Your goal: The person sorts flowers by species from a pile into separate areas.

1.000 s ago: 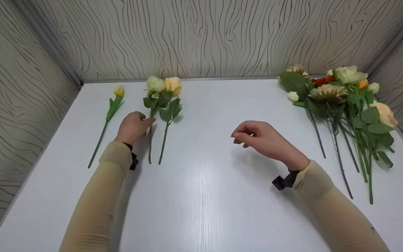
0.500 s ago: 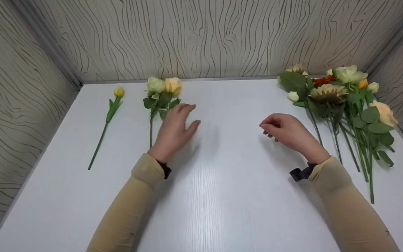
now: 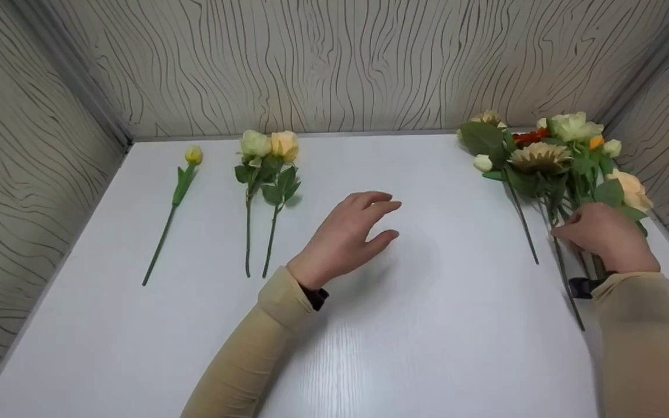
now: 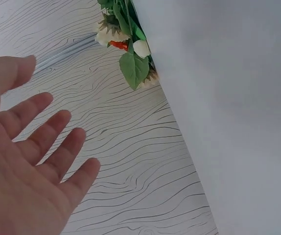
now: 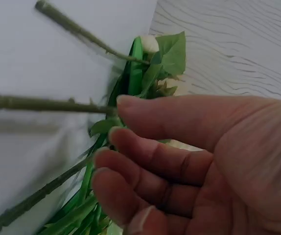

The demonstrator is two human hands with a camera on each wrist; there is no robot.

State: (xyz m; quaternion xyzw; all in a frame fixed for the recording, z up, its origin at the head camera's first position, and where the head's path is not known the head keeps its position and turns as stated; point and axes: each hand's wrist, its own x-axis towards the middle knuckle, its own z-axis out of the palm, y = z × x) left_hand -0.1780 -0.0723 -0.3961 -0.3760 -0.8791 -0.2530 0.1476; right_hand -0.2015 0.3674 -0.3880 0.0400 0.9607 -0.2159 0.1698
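My right hand [image 3: 604, 235] is over the flower pile at the right, thumb and fingertips right at the stem of a beige sunflower [image 3: 540, 158]. The right wrist view shows a gap between its thumb [image 5: 150, 115] and index finger, with the stem [image 5: 47, 104] running up to the thumb tip. My left hand [image 3: 349, 235] hovers over the middle of the table, fingers spread and nothing in them. Left of it lie a pale green rose [image 3: 255, 143] and a peach rose [image 3: 284, 146], side by side. A yellow tulip [image 3: 193, 155] lies farther left.
Several more flowers crowd the right pile, among them a white-green bloom [image 3: 575, 126], a red flower [image 3: 531, 137], a peach rose [image 3: 630, 190] and a white tulip bud [image 3: 482, 163]. Patterned walls [image 3: 334, 64] border the white table [image 3: 427, 348] at the back and sides.
My left hand has left the pale green rose's stem and moved right to mid-table. My right hand has moved right from mid-table to the flower pile.
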